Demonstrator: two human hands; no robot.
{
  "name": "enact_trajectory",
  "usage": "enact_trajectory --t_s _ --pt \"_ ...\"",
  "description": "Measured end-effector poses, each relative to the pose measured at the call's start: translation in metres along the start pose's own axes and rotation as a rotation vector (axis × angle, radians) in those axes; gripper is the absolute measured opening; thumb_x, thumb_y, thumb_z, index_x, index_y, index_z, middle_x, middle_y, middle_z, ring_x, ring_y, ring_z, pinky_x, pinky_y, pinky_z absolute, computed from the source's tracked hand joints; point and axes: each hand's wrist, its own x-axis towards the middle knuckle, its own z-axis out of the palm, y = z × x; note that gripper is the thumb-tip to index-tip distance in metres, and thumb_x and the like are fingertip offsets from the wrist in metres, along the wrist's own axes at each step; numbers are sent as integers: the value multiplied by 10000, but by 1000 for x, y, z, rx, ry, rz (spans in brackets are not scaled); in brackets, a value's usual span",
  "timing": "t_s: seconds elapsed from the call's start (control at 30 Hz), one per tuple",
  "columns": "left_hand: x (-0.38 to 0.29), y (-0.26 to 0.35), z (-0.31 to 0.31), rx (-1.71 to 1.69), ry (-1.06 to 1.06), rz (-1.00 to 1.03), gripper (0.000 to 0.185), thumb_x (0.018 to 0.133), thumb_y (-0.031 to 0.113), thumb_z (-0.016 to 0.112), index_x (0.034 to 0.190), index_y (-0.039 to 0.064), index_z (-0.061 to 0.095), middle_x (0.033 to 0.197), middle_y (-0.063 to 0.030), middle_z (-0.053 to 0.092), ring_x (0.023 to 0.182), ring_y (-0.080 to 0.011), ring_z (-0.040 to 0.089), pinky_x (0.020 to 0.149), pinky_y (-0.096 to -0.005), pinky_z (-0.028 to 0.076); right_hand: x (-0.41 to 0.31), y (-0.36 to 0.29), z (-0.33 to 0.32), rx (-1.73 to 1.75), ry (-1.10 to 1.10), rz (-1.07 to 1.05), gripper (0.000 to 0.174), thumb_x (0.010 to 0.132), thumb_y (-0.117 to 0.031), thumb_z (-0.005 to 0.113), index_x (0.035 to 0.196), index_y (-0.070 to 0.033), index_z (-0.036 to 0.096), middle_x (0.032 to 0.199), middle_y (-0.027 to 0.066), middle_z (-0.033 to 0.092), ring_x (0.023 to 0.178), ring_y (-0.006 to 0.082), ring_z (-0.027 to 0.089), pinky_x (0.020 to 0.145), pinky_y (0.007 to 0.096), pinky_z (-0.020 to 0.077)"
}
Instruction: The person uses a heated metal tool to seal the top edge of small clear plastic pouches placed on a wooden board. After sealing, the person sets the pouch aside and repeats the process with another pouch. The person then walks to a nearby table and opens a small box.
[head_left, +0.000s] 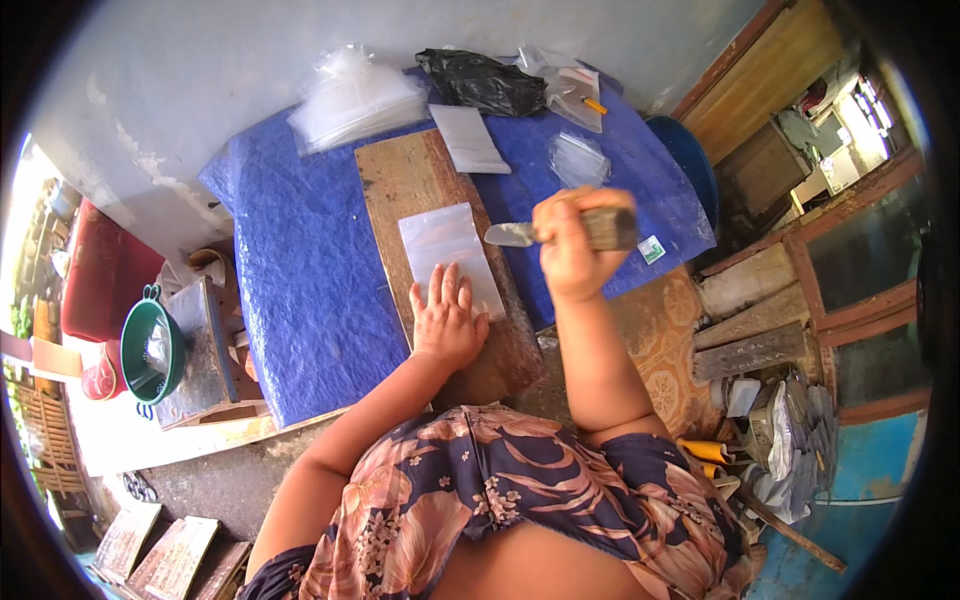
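My left hand (448, 319) lies flat, fingers spread, on the near part of a clear plastic sheet or bag (442, 238). That plastic rests on a worn wooden board (390, 180) on a blue tarpaulin (307, 262). My right hand (574, 240) is raised to the right of the plastic, closed around the thick, blurred handle of a tool with a short, pale blade (510, 235) pointing left. Beyond the plastic, a stack of narrow plastic bags (470, 140) partly overlaps the board's far end. Small clear bags (580, 160) lie beyond my right hand.
Large clear bags (360, 105), a crumpled black bag (484, 81) and a yellow-handled item (595, 106) lie along the wall. A small green-and-white packet (651, 250) is at right. A green colander (152, 349) stands left, a blue basin (686, 165) far right.
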Motion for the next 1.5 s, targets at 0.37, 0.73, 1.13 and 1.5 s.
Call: enact_trajectory --t_s 0.37,0.73,1.13,1.5 --pt "-25 2 -24 -50 39 170 656 767 399 628 1260 -6 475 1357 -181 397 1303 -378 320 1045 -575 247 -9 6 -1 -133 -35 5 206 842 84 539 929 -50 409 683 90 517 509 129 462 481 296 437" --pt "-32 1 -19 -34 -93 152 687 783 392 614 1304 -20 438 1355 -181 419 1308 -367 330 1065 -557 259 7 -16 7 77 19 21 167 815 85 580 881 -24 473 705 90 584 542 114 527 488 268 435" --pt "-28 2 -18 -11 -111 157 711 798 419 585 1330 -23 420 1390 -179 396 1328 -384 309 1069 -564 244 -5 -7 -3 -102 -21 -37 185 832 80 563 922 -32 446 694 90 556 534 122 507 485 276 441" --pt "-30 2 -18 7 -125 159 697 800 417 581 1329 -12 431 1387 -169 405 1325 -371 323 1069 -563 248 -44 10 -4 -220 84 217 169 768 -1 691 795 -50 532 686 51 593 598 119 546 577 264 439"
